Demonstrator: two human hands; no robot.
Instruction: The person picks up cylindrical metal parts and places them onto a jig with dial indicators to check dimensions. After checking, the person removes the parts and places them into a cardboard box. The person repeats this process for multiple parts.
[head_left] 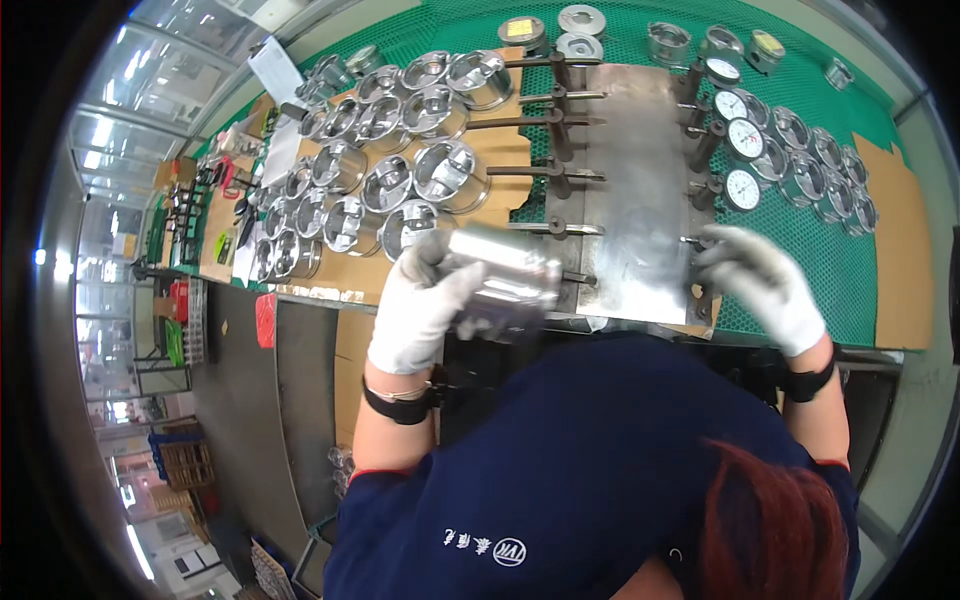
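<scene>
Counter (845, 285), near edge: left hand (412, 310) grips a piston (512, 272), likely heavy, slick, best held round the sides; right hand (765, 280) blurred, can't tell.

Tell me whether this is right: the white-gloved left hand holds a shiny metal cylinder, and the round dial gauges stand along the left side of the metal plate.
One slip: the head view shows the dial gauges along the metal plate's right side. The left hand does hold the cylinder.
</scene>
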